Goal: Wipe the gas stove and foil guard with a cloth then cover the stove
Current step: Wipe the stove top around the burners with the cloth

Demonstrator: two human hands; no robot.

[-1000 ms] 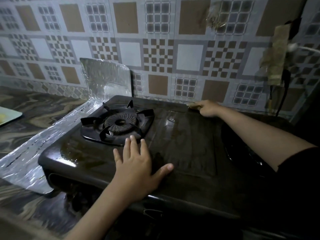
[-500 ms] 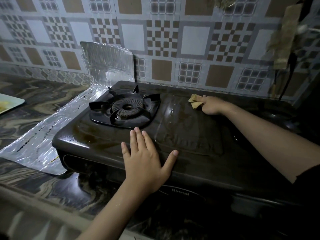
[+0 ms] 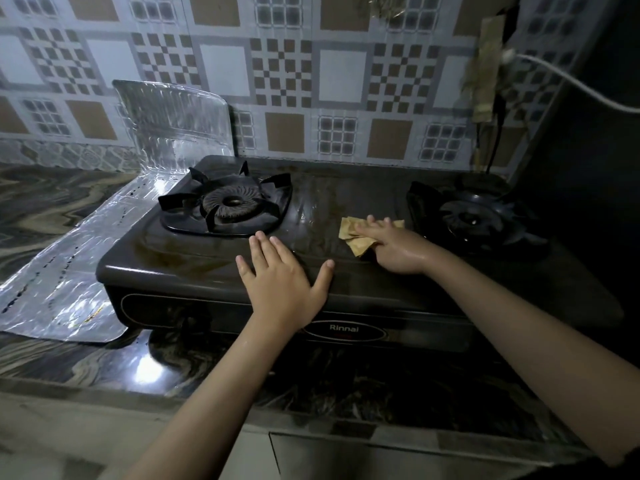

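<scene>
Stove (image 3: pixel 346 282), two-burner, on bench (image 3: pixel 86 368). My left hand (image 3: pixel 282 278) lies flat on its front edge, grip open. My right hand (image 3: pixel 394 245) presses cloth (image 3: pixel 353 233) between burners, fingers extended. Foil guard (image 3: pixel 104 237) beside stove's left.

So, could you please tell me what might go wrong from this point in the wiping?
1. The right hand presses the cloth close to the right burner; it may snag on the grate's prongs.
2. The stove top looks wet, so the flat left hand bracing it could slip.
3. The foil guard stands thin and upright; wiping may crumple it.
</scene>
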